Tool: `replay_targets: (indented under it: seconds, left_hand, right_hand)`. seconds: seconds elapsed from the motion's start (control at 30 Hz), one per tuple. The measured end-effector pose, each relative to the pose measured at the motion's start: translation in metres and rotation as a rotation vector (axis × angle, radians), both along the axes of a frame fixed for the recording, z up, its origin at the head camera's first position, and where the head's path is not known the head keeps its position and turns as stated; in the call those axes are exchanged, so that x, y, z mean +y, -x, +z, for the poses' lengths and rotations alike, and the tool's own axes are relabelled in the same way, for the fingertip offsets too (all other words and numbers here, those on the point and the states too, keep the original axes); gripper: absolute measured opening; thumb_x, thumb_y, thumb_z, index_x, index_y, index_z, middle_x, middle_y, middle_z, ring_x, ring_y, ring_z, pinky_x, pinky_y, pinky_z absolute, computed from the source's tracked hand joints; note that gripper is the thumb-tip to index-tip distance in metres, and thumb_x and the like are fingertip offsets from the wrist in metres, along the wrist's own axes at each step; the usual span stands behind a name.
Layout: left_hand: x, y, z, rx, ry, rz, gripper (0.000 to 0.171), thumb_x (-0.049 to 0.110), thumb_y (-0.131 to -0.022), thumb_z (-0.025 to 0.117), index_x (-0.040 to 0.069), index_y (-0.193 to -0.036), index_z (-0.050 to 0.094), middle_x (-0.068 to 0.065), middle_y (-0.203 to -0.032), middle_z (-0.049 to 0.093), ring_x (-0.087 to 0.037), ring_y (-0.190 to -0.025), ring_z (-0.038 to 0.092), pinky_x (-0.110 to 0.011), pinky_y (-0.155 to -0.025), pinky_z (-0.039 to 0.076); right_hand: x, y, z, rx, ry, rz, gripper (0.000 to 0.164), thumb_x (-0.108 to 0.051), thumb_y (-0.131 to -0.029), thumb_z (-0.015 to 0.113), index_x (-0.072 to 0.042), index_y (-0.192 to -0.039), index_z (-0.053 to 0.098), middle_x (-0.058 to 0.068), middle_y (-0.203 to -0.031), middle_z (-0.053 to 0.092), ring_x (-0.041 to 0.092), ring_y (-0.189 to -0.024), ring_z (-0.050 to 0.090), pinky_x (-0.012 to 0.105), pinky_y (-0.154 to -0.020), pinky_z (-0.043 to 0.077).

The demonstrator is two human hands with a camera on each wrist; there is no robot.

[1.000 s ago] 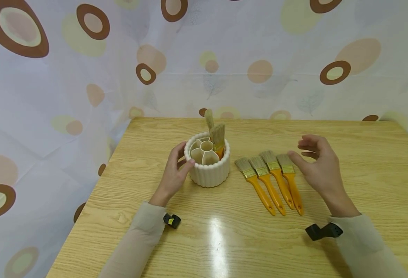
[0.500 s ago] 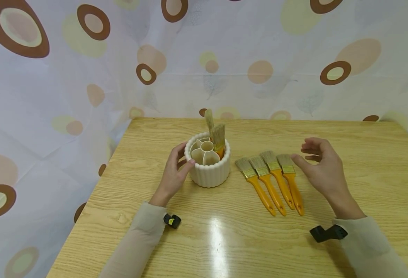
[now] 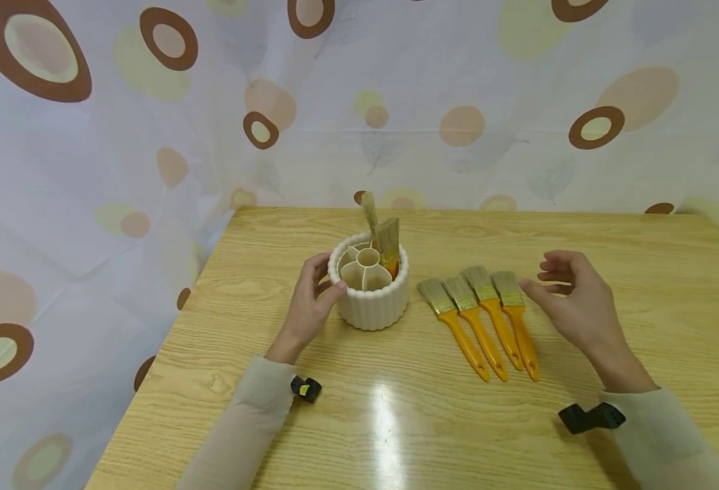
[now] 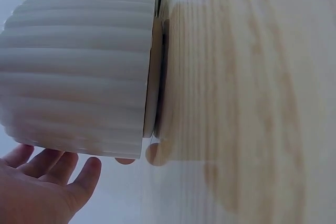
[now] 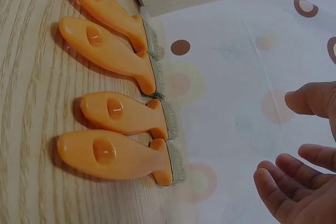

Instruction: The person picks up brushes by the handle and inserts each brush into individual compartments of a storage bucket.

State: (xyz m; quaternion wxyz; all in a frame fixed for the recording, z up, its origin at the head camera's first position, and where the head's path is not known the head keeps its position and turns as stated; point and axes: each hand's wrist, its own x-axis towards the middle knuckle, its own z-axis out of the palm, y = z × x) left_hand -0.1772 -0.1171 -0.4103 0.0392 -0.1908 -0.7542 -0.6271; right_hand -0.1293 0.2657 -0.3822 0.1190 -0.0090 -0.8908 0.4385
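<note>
A cream fluted brush holder (image 3: pixel 372 309) with inner compartments stands on the table, two paintbrushes (image 3: pixel 387 238) upright in it, bristles up. My left hand (image 3: pixel 306 303) grips its left side, the thumb on the front of the rim and the fingers round the left. In the left wrist view, fingertips (image 4: pixel 90 169) lie along the lower edge of the holder's wall (image 4: pixel 79 72). To the right, several flat paintbrushes with orange handles (image 3: pixel 494 333) lie fanned side by side. Beyond the rightmost brush, my right hand (image 3: pixel 580 306) hovers with fingers loosely bent, holding nothing.
The wood-grain table (image 3: pixel 457 435) ends at a back edge against a white curtain (image 3: pixel 408 156) with brown and peach spots. Black wrist cameras sit at the left cuff (image 3: pixel 306 389) and right cuff (image 3: pixel 592 417).
My right hand has drifted right and slightly toward me, away from the lying paintbrushes. The left hand keeps its place on the holder, and the brushes have not moved.
</note>
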Motion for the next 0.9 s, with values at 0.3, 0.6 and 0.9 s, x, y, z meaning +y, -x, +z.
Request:
replay_targets:
  seconds: [0.3,0.6,0.9]
  left_hand:
    - [0.003,-0.009,0.014,-0.019,0.004,-0.005,0.055,0.006,-0.093,0.055,-0.007,-0.14,0.029,-0.022,-0.143,0.036,-0.034,-0.132,0.036,-0.05,-0.106,0.033]
    - [0.006,-0.014,0.024,-0.029,0.007,-0.006,0.056,0.0,-0.092,0.054,-0.01,-0.14,0.026,-0.026,-0.142,0.035,-0.038,-0.131,0.035,-0.051,-0.105,0.033]
    - [0.006,-0.013,0.025,-0.021,0.01,-0.002,0.058,0.001,-0.092,0.055,-0.01,-0.141,0.027,-0.028,-0.141,0.036,-0.041,-0.13,0.036,-0.053,-0.105,0.033]
  right_hand:
    - [0.002,0.0,-0.002,-0.045,-0.033,0.005,0.063,-0.039,-0.09,0.064,-0.002,-0.136,0.042,0.016,-0.123,0.051,0.008,-0.096,0.05,0.004,-0.072,0.038]
    - [0.006,0.004,-0.008,-0.108,-0.072,0.02,0.066,-0.041,-0.091,0.062,0.001,-0.137,0.04,0.021,-0.123,0.05,0.034,-0.099,0.054,0.03,-0.071,0.049]
    - [0.007,0.006,-0.013,-0.167,-0.108,0.093,0.069,-0.043,-0.091,0.061,0.003,-0.138,0.037,0.024,-0.127,0.047,0.037,-0.104,0.052,0.034,-0.067,0.051]
